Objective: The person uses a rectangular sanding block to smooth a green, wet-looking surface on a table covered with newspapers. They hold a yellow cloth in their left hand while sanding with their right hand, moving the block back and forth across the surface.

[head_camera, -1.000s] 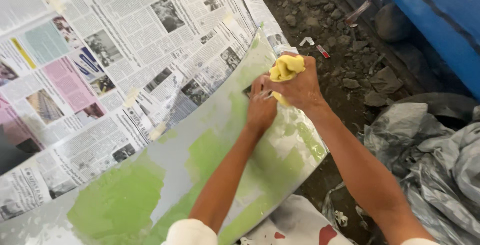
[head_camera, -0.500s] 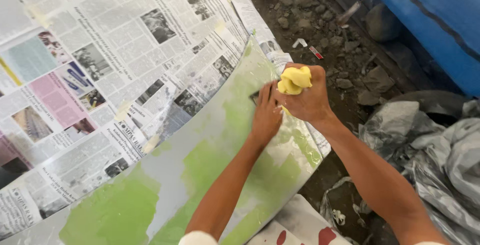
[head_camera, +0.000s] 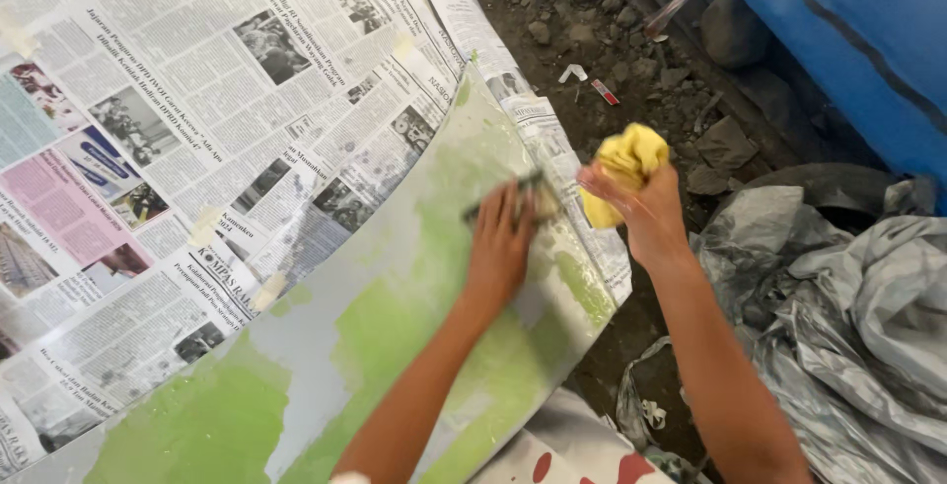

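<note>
The left hand (head_camera: 501,247) lies palm down on a curved grey panel (head_camera: 296,346) patched with pale green filler (head_camera: 187,430), its fingers spread flat over a small dark sanding block (head_camera: 528,198) that it presses against the surface near the panel's far right edge; the grip here is loose and open, more a flat press than a clasp. The right hand (head_camera: 646,213) hovers just off that same edge, over the ground, with its grip closed tight around a crumpled yellow cloth (head_camera: 621,163) that bulges out above the fingers. The two hands are near each other but apart. Sheets of newspaper (head_camera: 148,148) are taped over the surface to the left of the bare strip and run along the panel's far edge, and a narrow strip of the same paper hangs down the right edge beside the cloth. Beyond the panel lies dark, stony ground (head_camera: 592,10) with bits of litter. A crumpled grey plastic sheet (head_camera: 848,316) is heaped at the right, and a blue painted surface (head_camera: 848,30) fills the upper right corner.
</note>
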